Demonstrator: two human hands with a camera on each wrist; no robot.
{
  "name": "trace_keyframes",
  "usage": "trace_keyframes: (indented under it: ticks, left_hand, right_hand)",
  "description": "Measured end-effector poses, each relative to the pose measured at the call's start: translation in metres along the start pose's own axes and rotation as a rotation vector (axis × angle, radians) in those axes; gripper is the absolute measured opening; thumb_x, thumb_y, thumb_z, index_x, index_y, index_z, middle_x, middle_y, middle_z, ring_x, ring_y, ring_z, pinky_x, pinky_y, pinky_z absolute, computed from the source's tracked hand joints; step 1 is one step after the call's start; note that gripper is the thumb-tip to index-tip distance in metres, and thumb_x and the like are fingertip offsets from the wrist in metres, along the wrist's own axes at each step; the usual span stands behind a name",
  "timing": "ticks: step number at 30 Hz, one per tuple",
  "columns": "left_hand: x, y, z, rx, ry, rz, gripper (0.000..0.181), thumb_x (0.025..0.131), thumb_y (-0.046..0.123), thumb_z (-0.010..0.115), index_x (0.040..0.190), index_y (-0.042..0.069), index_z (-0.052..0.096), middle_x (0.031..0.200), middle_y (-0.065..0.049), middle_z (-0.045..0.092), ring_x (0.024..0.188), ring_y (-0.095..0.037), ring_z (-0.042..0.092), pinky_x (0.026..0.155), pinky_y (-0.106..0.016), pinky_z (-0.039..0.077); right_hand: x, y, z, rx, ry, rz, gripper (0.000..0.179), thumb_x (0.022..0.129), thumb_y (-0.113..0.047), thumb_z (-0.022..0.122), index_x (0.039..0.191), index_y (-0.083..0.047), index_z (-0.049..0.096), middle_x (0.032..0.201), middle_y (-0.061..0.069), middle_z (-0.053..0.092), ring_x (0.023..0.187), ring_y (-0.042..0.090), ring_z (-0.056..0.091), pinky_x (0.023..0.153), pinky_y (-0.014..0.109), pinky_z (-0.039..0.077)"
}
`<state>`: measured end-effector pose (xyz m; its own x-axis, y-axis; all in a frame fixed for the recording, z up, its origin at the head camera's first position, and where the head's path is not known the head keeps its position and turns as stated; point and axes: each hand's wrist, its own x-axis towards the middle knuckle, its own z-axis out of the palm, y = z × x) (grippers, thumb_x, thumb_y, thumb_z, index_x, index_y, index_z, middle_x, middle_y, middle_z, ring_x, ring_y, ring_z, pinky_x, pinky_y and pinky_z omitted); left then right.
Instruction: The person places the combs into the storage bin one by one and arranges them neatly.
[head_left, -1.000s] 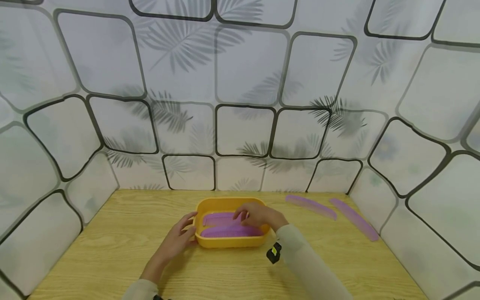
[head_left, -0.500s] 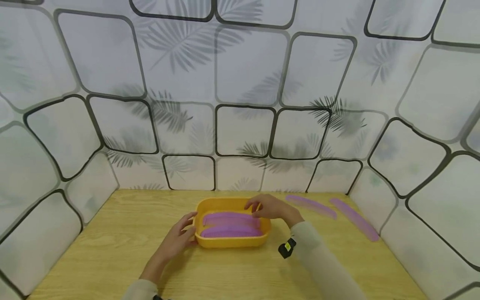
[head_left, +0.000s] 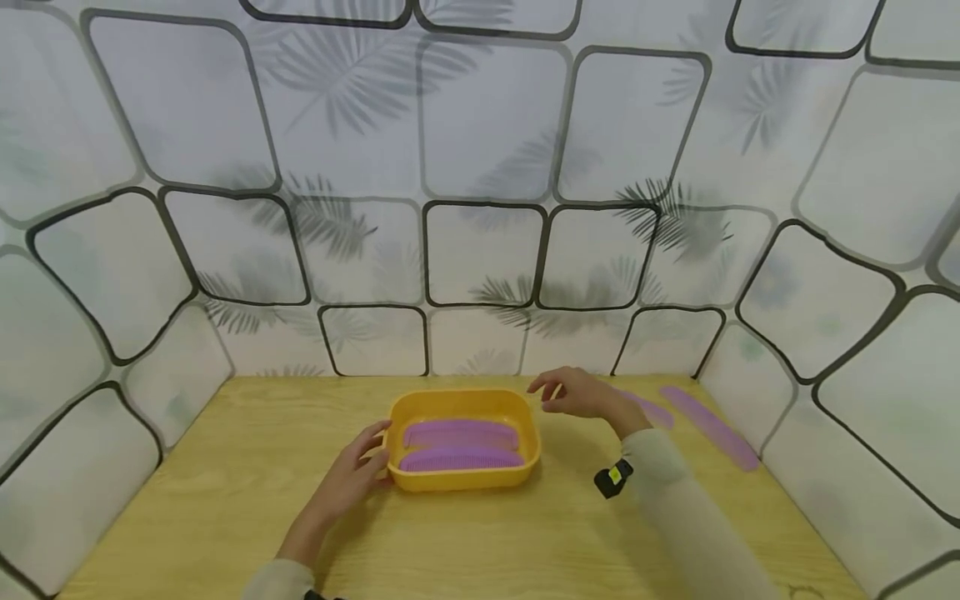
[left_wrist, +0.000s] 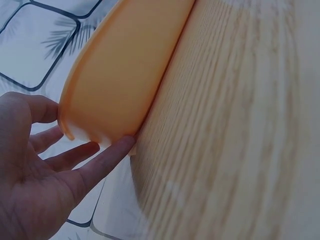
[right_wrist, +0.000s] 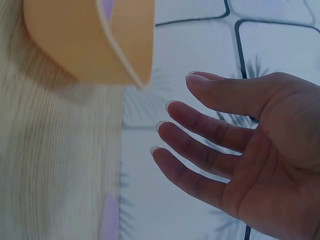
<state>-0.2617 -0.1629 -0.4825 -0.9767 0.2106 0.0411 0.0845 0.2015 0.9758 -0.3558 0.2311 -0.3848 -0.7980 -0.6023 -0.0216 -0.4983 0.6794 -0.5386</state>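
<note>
A yellow plastic tray (head_left: 465, 480) stands on the table with two purple combs in it, the rear comb (head_left: 461, 432) and the front comb (head_left: 461, 459). My left hand (head_left: 351, 477) touches the tray's left end from outside, fingertips against the wall and rim, as the left wrist view also shows. To the right of the tray, my right hand (head_left: 579, 393) hangs in the air, fingers loosely bent and holding nothing. Beyond its wrist lies a third purple comb (head_left: 651, 410), partly hidden by the arm. Another purple comb (head_left: 708, 427) lies farther right, slanted.
The wood-grain table (head_left: 247, 483) meets a patterned covering (head_left: 480, 250) at the back and on both sides. The rightmost comb lies close to the right-hand covering.
From above the combs in the tray, my right hand has moved right, out past the rim towards the loose combs. My left hand stays at the tray. The view has shifted slightly.
</note>
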Motion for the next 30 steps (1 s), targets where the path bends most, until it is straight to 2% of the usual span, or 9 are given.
trace_keyframes:
  ticks: [7, 16, 22, 30]
  left_hand:
    - [-0.001, 0.000, 0.002, -0.003, 0.008, -0.001, 0.051, 0.110, 0.011, 0.047, 0.159, 0.004, 0.034, 0.156, -0.036, 0.037, 0.134, -0.051, 0.054, 0.091, -0.049, 0.063]
    - [0.001, 0.001, 0.002, 0.005, 0.020, -0.004, 0.051, 0.110, 0.011, 0.047, 0.159, 0.006, 0.035, 0.156, -0.036, 0.038, 0.133, -0.050, 0.055, 0.091, -0.046, 0.064]
    - [0.001, 0.001, 0.003, -0.013, 0.030, -0.018, 0.051, 0.109, 0.011, 0.048, 0.158, 0.007, 0.037, 0.156, -0.035, 0.039, 0.134, -0.050, 0.054, 0.091, -0.047, 0.064]
    - [0.001, -0.002, 0.003, -0.021, 0.043, -0.010, 0.050, 0.109, 0.010, 0.048, 0.158, 0.006, 0.037, 0.154, -0.035, 0.041, 0.131, -0.049, 0.057, 0.088, -0.045, 0.064]
  right_hand:
    - [-0.018, 0.025, -0.012, -0.028, 0.053, 0.054, 0.031, 0.098, -0.007, 0.067, 0.129, -0.002, 0.068, 0.109, 0.020, 0.071, 0.096, 0.029, 0.070, 0.081, 0.040, 0.063]
    - [-0.034, 0.057, -0.023, -0.057, 0.096, 0.118, 0.032, 0.099, -0.007, 0.065, 0.130, 0.001, 0.066, 0.116, 0.028, 0.068, 0.102, 0.038, 0.069, 0.083, 0.045, 0.062]
    - [-0.043, 0.076, -0.024, -0.069, 0.117, 0.154, 0.033, 0.096, -0.004, 0.066, 0.128, 0.006, 0.065, 0.116, 0.034, 0.066, 0.101, 0.042, 0.069, 0.083, 0.050, 0.062]
    - [-0.049, 0.106, -0.022, -0.059, 0.149, 0.215, 0.035, 0.095, -0.002, 0.065, 0.128, 0.009, 0.063, 0.121, 0.037, 0.063, 0.111, 0.050, 0.062, 0.086, 0.055, 0.058]
